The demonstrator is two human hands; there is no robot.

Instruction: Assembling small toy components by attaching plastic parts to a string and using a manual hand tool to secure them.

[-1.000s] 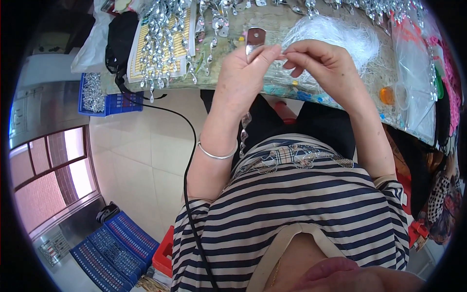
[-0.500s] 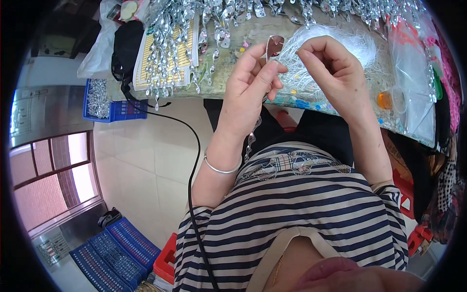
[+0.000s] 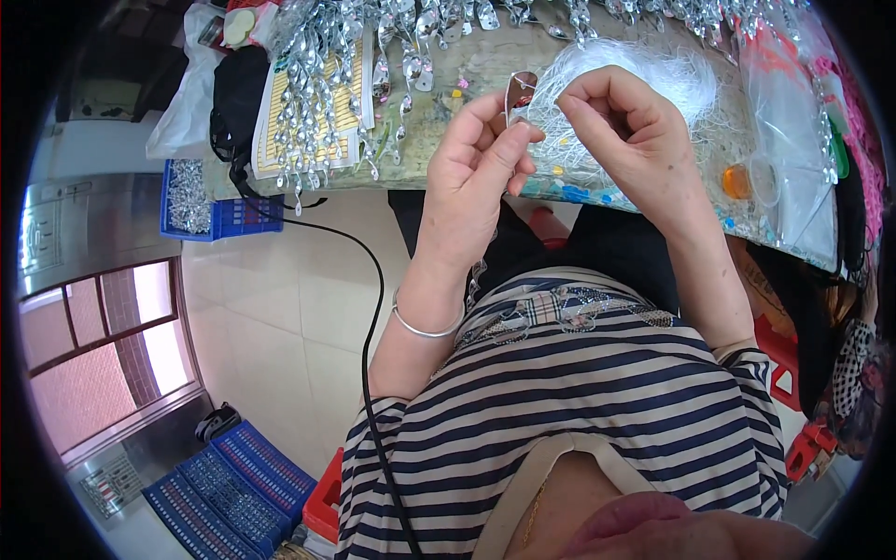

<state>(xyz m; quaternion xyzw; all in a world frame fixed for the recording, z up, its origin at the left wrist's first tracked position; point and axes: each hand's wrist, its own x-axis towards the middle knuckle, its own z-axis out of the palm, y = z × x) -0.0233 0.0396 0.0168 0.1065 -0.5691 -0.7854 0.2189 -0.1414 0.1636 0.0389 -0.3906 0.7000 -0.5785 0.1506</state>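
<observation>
My left hand [image 3: 474,177] is closed, its thumb and fingers gripping a shiny teardrop-shaped bead [image 3: 521,86] that looks brownish and mirror-like, with its tip up. Below that wrist part of a strand of silver beads [image 3: 477,273] shows beside my shirt; whether it joins the held bead is hidden. To the right, my right hand [image 3: 633,140] is raised with thumb and forefinger pinched together. Anything in that pinch is too fine to make out. Behind both hands a loose pile of thin clear threads [image 3: 644,70] lies on the table.
Strands of silver beads [image 3: 327,103] hang over a yellow-patterned sheet on the worn table [image 3: 439,140]. An orange round object [image 3: 735,182] and clear plastic bags [image 3: 793,159] lie at the right. A blue basket [image 3: 222,210] holds silver pieces at left. A black cable [image 3: 373,355] runs past my left arm.
My right hand has come slightly left, closer to the bead. The bead is turned a little in my left hand, which stays in nearly the same place.
</observation>
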